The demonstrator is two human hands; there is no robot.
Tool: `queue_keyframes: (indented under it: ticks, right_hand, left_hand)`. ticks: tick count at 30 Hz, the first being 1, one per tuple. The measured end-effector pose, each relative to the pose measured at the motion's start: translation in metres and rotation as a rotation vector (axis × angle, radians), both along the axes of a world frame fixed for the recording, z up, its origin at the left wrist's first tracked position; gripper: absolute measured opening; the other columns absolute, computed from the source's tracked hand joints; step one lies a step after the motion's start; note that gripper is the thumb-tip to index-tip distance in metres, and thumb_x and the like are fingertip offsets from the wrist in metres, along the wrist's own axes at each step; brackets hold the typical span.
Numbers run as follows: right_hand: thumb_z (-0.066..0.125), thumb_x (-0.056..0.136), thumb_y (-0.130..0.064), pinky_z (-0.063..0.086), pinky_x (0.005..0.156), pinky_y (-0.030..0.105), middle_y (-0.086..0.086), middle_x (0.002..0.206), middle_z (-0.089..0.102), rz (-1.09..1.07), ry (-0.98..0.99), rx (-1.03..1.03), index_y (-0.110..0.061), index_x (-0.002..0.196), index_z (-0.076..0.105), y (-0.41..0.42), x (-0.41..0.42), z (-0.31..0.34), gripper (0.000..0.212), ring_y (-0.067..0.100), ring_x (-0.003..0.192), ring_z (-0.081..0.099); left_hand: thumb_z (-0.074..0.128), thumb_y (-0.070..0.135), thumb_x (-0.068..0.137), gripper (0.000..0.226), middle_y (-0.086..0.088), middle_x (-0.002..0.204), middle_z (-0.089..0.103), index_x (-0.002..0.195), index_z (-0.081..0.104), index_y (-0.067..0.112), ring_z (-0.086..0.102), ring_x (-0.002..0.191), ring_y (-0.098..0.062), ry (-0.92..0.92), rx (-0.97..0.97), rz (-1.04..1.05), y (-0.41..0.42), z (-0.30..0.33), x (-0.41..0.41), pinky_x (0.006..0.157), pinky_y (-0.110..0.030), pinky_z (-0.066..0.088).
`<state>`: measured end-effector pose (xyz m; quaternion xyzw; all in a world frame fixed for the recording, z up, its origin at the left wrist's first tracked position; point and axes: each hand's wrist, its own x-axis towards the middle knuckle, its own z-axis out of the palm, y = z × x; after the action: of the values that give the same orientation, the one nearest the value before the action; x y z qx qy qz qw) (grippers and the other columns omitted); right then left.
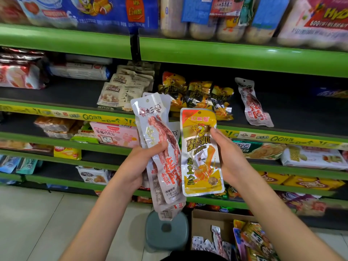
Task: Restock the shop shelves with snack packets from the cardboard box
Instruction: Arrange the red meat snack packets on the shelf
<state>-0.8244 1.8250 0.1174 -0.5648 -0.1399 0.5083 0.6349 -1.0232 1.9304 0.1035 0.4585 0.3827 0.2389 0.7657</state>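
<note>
Yellow packet (201,151) up in the right hand (228,161), fingers wrapped around its right edge, thumb pressed near the top. It stands upright, long axis vertical, hang-hole end up, printed face toward the camera. Just beside it, the left hand (139,164) clamps a fanned bundle of silver-red packets (162,153), thumb across the front, also upright with a slight lean. Beyond the fingertips, the dark shelf (62,91) already carries matching yellow packs (195,95) and one lone silver-red pack (253,104), with bare stretches around them. Below the wrists, the cardboard box (205,221) holds plenty more. I'd call it early going, much left to shelve.
</note>
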Motion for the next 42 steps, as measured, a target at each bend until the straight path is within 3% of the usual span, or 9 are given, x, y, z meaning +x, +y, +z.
queue_keyframes:
  ticks: [9,13,18,24,27,31,35,39,42]
  right_hand:
    - [0.067,0.09,-0.042,0.053,0.097,0.048,-0.005,0.126,0.07,-0.048,-0.014,-0.016,-0.032,0.141,0.051,-0.001,0.003,0.003,0.055,0.019,0.112,0.069]
    - [0.07,0.086,-0.045,0.043,0.109,0.054,-0.005,0.136,0.063,-0.057,-0.046,-0.043,-0.033,0.143,0.049,-0.001,0.005,0.004,0.062,0.022,0.126,0.06]
    - [0.069,0.086,-0.047,0.058,0.075,0.035,-0.023,0.103,0.07,-0.037,-0.051,-0.044,-0.042,0.137,0.051,-0.003,0.001,0.01,0.054,0.006,0.1,0.07]
    - [0.072,0.073,-0.052,0.048,0.086,0.033,-0.031,0.095,0.063,-0.02,-0.063,-0.023,-0.032,0.146,0.045,-0.004,0.003,0.008,0.081,0.002,0.111,0.057]
    - [0.076,0.066,-0.05,0.037,0.102,0.041,-0.023,0.117,0.054,0.007,-0.145,-0.036,-0.031,0.151,0.038,-0.003,0.006,0.005,0.095,0.007,0.123,0.043]
    - [0.071,0.088,-0.017,0.043,0.104,0.04,-0.021,0.126,0.061,0.095,-0.189,0.013,-0.035,0.141,0.051,0.001,0.01,0.006,0.06,0.009,0.12,0.056]
    - [0.061,0.095,-0.004,0.054,0.094,0.045,0.005,0.126,0.069,0.153,-0.247,0.106,-0.02,0.13,0.06,0.017,0.023,0.022,0.038,0.023,0.114,0.066]
    - [0.062,0.091,0.005,0.057,0.072,0.033,0.002,0.084,0.074,0.013,-0.297,0.119,-0.01,0.101,0.065,0.05,0.051,0.051,0.018,0.015,0.074,0.07]
    - [0.069,0.086,0.006,0.058,0.055,0.028,0.005,0.077,0.07,-0.068,-0.353,0.057,-0.008,0.092,0.062,0.082,0.067,0.066,0.017,0.011,0.056,0.069]
  left_hand:
    - [0.083,0.041,0.071,0.03,-0.007,0.106,0.078,0.098,0.08,0.03,0.076,0.096,-0.025,0.026,0.034,-0.032,0.004,0.005,0.005,0.07,-0.033,0.062]
    - [0.083,0.04,0.072,0.028,-0.006,0.107,0.078,0.098,0.08,0.031,0.075,0.097,-0.025,0.01,0.042,-0.036,0.006,0.006,0.007,0.07,-0.031,0.062]
    - [0.085,0.047,0.066,0.035,-0.006,0.106,0.078,0.097,0.079,0.034,0.076,0.096,-0.025,0.032,0.063,-0.06,0.007,0.003,0.009,0.072,-0.034,0.062]
    - [0.086,0.049,0.06,0.041,-0.006,0.104,0.078,0.097,0.08,0.032,0.076,0.095,-0.024,0.039,0.061,-0.062,0.01,0.0,0.012,0.069,-0.03,0.061]
    - [0.086,0.05,0.061,0.041,-0.005,0.105,0.078,0.098,0.08,0.032,0.076,0.096,-0.023,0.039,0.069,-0.069,0.012,0.0,0.013,0.072,-0.03,0.061]
    - [0.087,0.048,0.06,0.044,-0.006,0.106,0.078,0.099,0.08,0.029,0.075,0.098,-0.023,0.041,0.074,-0.048,0.016,0.003,0.013,0.087,-0.038,0.056]
    - [0.092,0.045,0.057,0.044,-0.008,0.102,0.079,0.095,0.081,0.026,0.077,0.091,-0.024,0.062,0.079,-0.023,0.024,0.01,0.016,0.075,-0.035,0.06]
    - [0.088,0.046,0.052,0.053,-0.008,0.099,0.079,0.098,0.08,0.02,0.077,0.087,-0.023,0.049,0.077,0.014,0.034,0.019,0.017,0.061,-0.027,0.06]
    - [0.088,0.044,0.052,0.067,-0.008,0.099,0.079,0.111,0.072,0.015,0.077,0.087,-0.023,0.052,0.058,0.053,0.038,0.021,0.016,0.061,-0.029,0.06]
